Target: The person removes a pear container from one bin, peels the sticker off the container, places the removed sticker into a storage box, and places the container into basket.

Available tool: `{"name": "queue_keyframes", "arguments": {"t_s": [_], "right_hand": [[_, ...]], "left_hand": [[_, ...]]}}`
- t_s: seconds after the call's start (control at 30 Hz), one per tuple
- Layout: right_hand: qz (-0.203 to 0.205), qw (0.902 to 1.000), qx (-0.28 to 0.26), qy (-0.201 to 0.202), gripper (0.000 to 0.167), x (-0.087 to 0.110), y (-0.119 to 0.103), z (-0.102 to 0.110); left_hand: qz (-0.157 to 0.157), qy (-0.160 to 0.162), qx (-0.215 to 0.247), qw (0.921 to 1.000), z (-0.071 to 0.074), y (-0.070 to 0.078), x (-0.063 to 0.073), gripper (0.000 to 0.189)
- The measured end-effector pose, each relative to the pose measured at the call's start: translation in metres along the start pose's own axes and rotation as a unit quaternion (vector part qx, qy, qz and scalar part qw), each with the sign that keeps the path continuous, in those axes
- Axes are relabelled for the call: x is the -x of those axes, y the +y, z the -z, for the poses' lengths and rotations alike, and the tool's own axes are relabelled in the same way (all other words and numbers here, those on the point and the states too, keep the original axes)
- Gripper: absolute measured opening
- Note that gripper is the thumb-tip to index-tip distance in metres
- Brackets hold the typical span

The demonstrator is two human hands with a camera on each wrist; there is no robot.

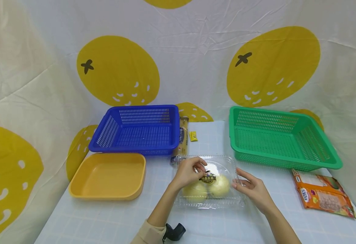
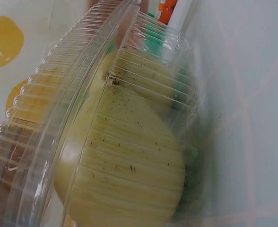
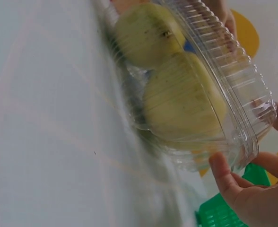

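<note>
A clear plastic clamshell box [image 1: 182,202] with a dark-and-gold label [image 1: 208,178] on its lid lies on the table. Inside are two pale yellow-green, pear-like fruits [image 2: 125,161], flecked with brown specks. Over the lid, my left hand [image 1: 189,173] has bent fingers, their tips close by the label; I cannot tell whether they pinch anything. At the box's right side, my right hand [image 1: 254,189] grips the edge. Its thumb [image 3: 220,165] presses the lower wall in the right wrist view, while a finger reaches the lid's rim.
A blue basket [image 1: 135,150] and a yellow tub [image 1: 107,196] stand left. Right are a green basket [image 1: 269,157] and orange food packets [image 1: 324,195]. Behind the box lie a long brown package [image 1: 183,135] and a small yellow sachet [image 1: 193,136]. A printed cloth [image 1: 196,67] hangs behind.
</note>
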State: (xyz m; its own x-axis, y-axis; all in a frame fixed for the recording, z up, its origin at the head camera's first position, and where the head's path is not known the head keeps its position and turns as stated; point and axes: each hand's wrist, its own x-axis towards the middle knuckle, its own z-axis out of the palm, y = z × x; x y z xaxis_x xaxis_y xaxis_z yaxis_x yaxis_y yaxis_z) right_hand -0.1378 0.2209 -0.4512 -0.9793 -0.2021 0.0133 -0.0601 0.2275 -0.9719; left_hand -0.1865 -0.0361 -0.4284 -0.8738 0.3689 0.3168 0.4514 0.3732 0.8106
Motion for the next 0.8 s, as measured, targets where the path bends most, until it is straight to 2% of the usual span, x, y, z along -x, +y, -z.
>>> {"name": "queue_keyframes", "arguments": {"t_s": [0.57,0.8], "right_hand": [[0.002,1.0,-0.006,0.002,0.063,0.0007,0.0009,-0.0005],[0.009,0.9999,-0.012,-0.001,0.063,0.0007,0.0027,-0.0004]], "left_hand": [[-0.001,0.006,0.0,1.0,0.0011,0.0005,0.0001,0.011],[0.01,0.002,0.021,0.9997,0.0006,-0.0011,0.0006,0.011]]}}
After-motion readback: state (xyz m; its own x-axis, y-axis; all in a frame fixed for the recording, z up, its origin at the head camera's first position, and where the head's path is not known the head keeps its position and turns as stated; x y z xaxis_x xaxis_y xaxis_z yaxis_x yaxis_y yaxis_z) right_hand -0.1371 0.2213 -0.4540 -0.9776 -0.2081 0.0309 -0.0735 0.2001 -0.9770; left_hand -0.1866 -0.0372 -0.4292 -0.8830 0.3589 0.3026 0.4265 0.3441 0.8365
